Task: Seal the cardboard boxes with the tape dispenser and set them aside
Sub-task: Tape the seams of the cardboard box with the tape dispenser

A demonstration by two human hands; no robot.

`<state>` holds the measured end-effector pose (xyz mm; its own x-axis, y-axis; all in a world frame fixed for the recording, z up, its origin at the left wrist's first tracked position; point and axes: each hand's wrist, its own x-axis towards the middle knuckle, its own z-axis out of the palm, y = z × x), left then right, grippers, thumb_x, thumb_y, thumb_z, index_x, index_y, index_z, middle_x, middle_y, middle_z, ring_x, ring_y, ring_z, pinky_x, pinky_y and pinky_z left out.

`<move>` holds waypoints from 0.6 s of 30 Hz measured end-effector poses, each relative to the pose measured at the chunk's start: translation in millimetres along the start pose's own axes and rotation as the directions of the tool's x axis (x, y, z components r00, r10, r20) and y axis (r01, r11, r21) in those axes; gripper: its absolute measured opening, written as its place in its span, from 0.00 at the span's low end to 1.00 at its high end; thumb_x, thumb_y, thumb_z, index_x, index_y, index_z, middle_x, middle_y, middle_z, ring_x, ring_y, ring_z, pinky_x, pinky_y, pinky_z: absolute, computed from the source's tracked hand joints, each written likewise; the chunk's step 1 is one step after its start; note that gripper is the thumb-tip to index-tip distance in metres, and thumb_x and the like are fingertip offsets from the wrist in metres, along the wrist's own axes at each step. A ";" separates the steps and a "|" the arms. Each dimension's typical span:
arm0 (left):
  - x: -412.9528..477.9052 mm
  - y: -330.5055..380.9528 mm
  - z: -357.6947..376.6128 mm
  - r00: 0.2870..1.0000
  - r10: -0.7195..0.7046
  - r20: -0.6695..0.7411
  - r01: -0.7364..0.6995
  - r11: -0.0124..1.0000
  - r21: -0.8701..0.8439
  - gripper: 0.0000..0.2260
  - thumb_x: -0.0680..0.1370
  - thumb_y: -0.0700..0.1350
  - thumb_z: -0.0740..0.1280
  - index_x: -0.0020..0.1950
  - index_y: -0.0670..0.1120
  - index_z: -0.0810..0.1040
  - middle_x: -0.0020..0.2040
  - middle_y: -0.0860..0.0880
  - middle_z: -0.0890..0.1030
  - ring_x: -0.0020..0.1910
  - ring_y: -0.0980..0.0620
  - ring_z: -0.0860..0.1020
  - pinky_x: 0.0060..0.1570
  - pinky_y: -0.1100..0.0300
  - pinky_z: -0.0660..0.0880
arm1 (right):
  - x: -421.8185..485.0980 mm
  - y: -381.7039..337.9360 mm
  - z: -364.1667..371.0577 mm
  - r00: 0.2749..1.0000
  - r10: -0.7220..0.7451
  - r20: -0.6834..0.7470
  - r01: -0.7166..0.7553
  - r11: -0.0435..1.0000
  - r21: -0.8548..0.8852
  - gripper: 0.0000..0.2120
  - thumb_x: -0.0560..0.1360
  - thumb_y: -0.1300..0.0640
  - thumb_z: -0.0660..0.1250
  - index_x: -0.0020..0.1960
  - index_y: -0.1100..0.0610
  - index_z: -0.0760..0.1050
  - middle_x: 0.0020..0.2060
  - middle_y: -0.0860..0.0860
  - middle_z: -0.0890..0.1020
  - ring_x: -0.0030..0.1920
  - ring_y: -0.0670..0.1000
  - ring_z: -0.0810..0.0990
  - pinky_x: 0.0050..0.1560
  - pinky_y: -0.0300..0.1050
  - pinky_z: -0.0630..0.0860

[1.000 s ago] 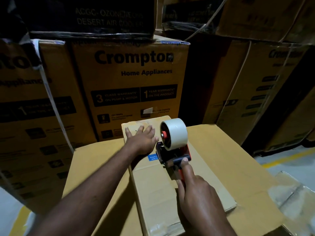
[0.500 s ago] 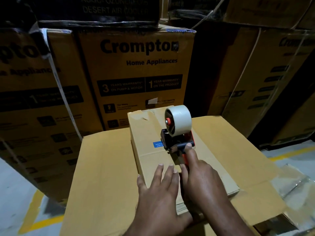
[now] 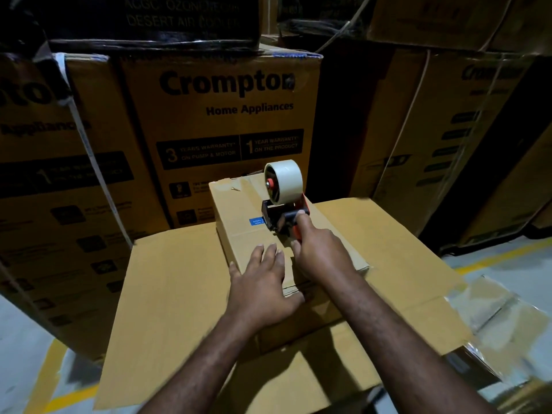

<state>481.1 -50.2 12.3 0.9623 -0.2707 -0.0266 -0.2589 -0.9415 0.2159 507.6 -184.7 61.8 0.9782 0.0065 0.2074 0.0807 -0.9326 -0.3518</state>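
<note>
Head view, listed left to right.

- Cartons point(image 3: 59, 189): stacked at far left, printed, dim. A white strap point(image 3: 89, 150) runs down their face.
- Crompton carton point(image 3: 224, 115): far centre, marked "Home Appliances", standing behind the box.
- Big box point(image 3: 179, 294): plain brown, near centre, top flat. It carries the box.
- Box point(image 3: 239, 210): small, lying on the big box, long side running near to far. A blue label point(image 3: 256, 221) sits on its top.
- Left hand point(image 3: 263, 282): flat on the near end of the box top, fingers point(image 3: 271, 255) straight and released, pressing the cardboard.
- Dispenser point(image 3: 280, 219): standing on the box top, just right of the label, black frame and red handle. A pale tape roll point(image 3: 283, 180) stands upright at its far end.
- Right hand point(image 3: 319, 252): fingers clenched round the dispenser handle, forefinger laid along its top.
- Right cartons point(image 3: 433, 144): stacked at far right, strapped, in shadow.
- Floor point(image 3: 507, 243): grey with a yellow line point(image 3: 490, 259). Clear film point(image 3: 507, 318) lies near right, beside the big box.
</note>
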 end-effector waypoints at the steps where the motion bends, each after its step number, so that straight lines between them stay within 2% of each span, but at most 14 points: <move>1: -1.5 2.1 2.0 1.000 0.001 0.002 -0.001 1.000 0.002 0.42 0.76 0.69 0.58 0.83 0.51 0.48 0.84 0.52 0.43 0.82 0.50 0.40 0.75 0.29 0.47 | -1.5 -0.2 -0.6 1.000 -0.003 0.001 0.003 1.000 -0.005 0.27 0.81 0.52 0.62 0.75 0.49 0.54 0.50 0.59 0.83 0.47 0.60 0.81 0.40 0.50 0.77; 5: -2.6 4.8 5.3 1.000 -0.006 -0.005 0.006 1.000 0.006 0.42 0.77 0.70 0.57 0.83 0.49 0.48 0.84 0.50 0.42 0.82 0.50 0.39 0.74 0.27 0.42 | -25.7 2.3 -16.1 1.000 0.010 0.018 -0.010 1.000 -0.016 0.26 0.81 0.52 0.62 0.75 0.48 0.54 0.50 0.58 0.83 0.45 0.59 0.81 0.42 0.51 0.80; 9: 1.5 1.2 0.1 0.999 -0.017 0.030 0.019 0.998 -0.052 0.48 0.73 0.76 0.58 0.84 0.51 0.46 0.84 0.51 0.41 0.82 0.51 0.39 0.74 0.27 0.43 | -78.4 10.6 -38.9 0.998 0.011 0.054 -0.010 1.000 -0.018 0.27 0.82 0.50 0.62 0.76 0.47 0.52 0.51 0.56 0.83 0.47 0.58 0.79 0.38 0.46 0.70; 11: 1.9 1.9 -2.6 0.996 0.010 0.087 -0.004 0.998 -0.065 0.54 0.69 0.78 0.61 0.84 0.51 0.43 0.84 0.51 0.39 0.82 0.52 0.38 0.73 0.26 0.42 | -94.9 12.3 -44.3 0.999 0.017 0.049 -0.016 1.000 -0.018 0.27 0.82 0.50 0.61 0.76 0.47 0.52 0.51 0.54 0.83 0.43 0.55 0.76 0.35 0.45 0.66; 14: 11.0 0.1 -14.3 0.981 0.035 0.193 -0.017 0.996 -0.091 0.64 0.62 0.79 0.68 0.83 0.50 0.36 0.82 0.50 0.33 0.81 0.49 0.34 0.70 0.24 0.36 | -99.0 16.1 -44.5 0.999 0.042 0.031 -0.042 0.999 -0.006 0.27 0.82 0.50 0.61 0.76 0.47 0.52 0.52 0.52 0.84 0.48 0.55 0.80 0.40 0.45 0.69; 18: 30.2 -4.8 -33.1 0.970 0.083 0.230 -0.050 0.988 -0.145 0.72 0.57 0.76 0.75 0.80 0.49 0.28 0.79 0.49 0.26 0.78 0.46 0.28 0.69 0.27 0.29 | -99.2 17.5 -42.7 0.998 0.058 0.033 -0.058 0.998 0.016 0.28 0.82 0.49 0.61 0.76 0.47 0.52 0.52 0.54 0.84 0.49 0.57 0.81 0.41 0.47 0.75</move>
<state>514.2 -47.3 42.8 0.8924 -0.3865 -0.2329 -0.2916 -0.8878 0.3562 403.8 -217.1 74.0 0.9870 -0.0356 0.1564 0.0265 -0.9254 -0.3780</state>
